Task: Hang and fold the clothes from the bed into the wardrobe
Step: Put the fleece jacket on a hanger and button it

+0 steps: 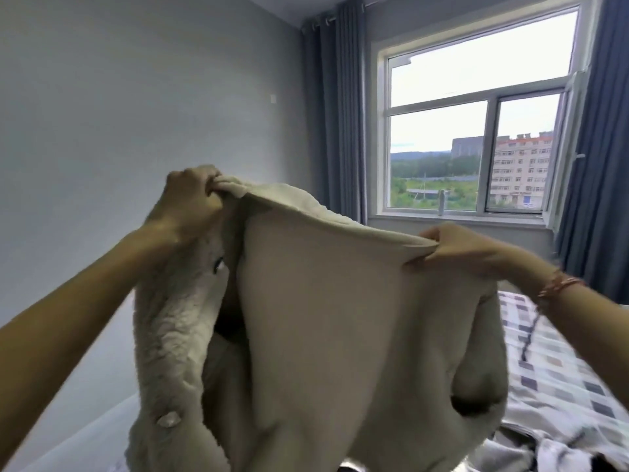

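A beige fleece-lined jacket (333, 318) hangs in the air in front of me, its smooth side toward me and its fluffy side with a button showing at the left. My left hand (190, 199) grips its upper left edge, held higher. My right hand (456, 248) pinches the upper right edge lower down. The jacket's bottom drops out of view and covers part of the bed (561, 369) with the checked cover behind it. More clothes (531, 451) lie crumpled on the bed at the lower right. No wardrobe is in view.
A grey wall (136, 114) stands to the left. Ahead is a window (476, 131) with blue curtains (340, 114) on both sides; its right sash stands ajar. A bottle (441, 202) stands on the sill.
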### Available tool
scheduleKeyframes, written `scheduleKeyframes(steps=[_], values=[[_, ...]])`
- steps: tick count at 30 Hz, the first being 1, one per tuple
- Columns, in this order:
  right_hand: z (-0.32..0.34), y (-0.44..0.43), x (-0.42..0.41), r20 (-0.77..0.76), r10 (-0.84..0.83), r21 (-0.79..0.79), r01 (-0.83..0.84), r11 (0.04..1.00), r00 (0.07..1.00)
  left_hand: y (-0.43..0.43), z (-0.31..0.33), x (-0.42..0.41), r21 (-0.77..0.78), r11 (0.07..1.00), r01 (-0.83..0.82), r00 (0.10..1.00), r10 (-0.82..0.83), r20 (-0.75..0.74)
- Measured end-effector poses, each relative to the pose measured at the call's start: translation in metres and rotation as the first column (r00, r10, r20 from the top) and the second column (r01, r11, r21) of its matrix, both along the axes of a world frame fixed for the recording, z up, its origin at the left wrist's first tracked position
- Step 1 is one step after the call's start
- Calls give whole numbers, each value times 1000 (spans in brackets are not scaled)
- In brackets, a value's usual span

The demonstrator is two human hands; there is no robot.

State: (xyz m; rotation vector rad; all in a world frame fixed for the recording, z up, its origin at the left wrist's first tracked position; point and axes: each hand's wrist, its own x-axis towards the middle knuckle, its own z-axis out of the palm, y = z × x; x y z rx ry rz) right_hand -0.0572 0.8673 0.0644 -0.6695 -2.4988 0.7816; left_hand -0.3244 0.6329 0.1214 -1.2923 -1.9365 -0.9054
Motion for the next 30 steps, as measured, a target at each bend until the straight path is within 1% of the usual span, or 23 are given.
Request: scheduleKeyframes(steps=[3, 5, 6, 7, 8, 9, 10, 11, 13, 14, 15, 16, 17, 18, 20, 21, 22, 23, 24, 25, 27, 29, 30], values=[[38, -27, 15, 175, 212, -127, -191, 973, 962, -44, 11, 2, -72, 995, 69, 989, -59, 136], [60, -36, 15, 230, 319, -237, -265, 934, 919, -65, 18, 2, -89, 986, 138, 953, -108, 283], [72, -38, 13, 217, 329, -281, -264, 923, 919, -68, 23, 0, -89, 984, 157, 934, -119, 337], [77, -38, 1, 217, 318, -300, -247, 921, 923, -67, 22, -8, -112, 984, 138, 920, -86, 381], [80, -36, -9, 216, 288, -283, -223, 933, 933, -59, 20, -14, -159, 981, 113, 917, -41, 397], [79, -34, -24, 251, 264, -230, -208, 951, 931, -47, 12, -22, -222, 973, 68, 919, 25, 393], [64, -29, -50, 323, 219, -171, -170, 970, 921, -35, -8, -33, -305, 952, 3, 920, 118, 375], [45, -24, -70, 379, 155, -77, -135, 988, 913, -17, -30, -42, -384, 921, -61, 926, 196, 322], [-36, -5, -121, 460, -12, 130, -54, 990, 888, 15, -106, -70, -522, 839, -152, 893, 343, 292], [-81, -2, -134, 470, -79, 181, -8, 983, 879, 29, -144, -76, -553, 814, -177, 866, 396, 304], [-140, 0, -148, 500, -119, 188, 27, 982, 858, 38, -196, -83, -579, 800, -159, 827, 428, 365], [-188, 3, -151, 512, -126, 184, 34, 982, 849, 43, -239, -84, -598, 791, -127, 802, 437, 407], [-233, -1, -152, 567, -115, 147, 38, 988, 816, 45, -283, -82, -624, 777, -77, 779, 437, 449], [-286, -3, -156, 631, -83, 93, 31, 995, 771, 44, -341, -81, -686, 728, 3, 741, 459, 490], [-355, -12, -152, 723, -28, -8, 50, 999, 690, 36, -434, -68, -730, 665, 159, 685, 458, 566], [-379, -16, -153, 749, 2, -55, 60, 997, 662, 31, -468, -59, -732, 641, 231, 651, 457, 605], [-401, -13, -162, 764, 35, -94, 57, 994, 644, 27, -498, -56, -722, 627, 291, 598, 470, 649], [-417, -8, -172, 777, 44, -110, 66, 992, 628, 24, -519, -54, -727, 610, 315, 575, 487, 658], [-422, -2, -181, 758, 24, -111, 93, 989, 652, 23, -524, -53, -729, 606, 319, 566, 495, 659], [-439, 4, -199, 748, 16, -130, 122, 984, 663, 21, -540, -56, -733, 593, 334, 537, 519, 665], [-456, 9, -236, 698, -7, -162, 167, 973, 716, 20, -552, -69, -705, 627, 331, 478, 532, 698], [-478, 5, -283, 655, 16, -201, 154, 967, 756, 20, -572, -89, -665, 665, 341, 381, 549, 744], [-493, 1, -309, 650, 51, -226, 129, 966, 759, 22, -584, -101, -641, 673, 368, 313, 560, 767]])
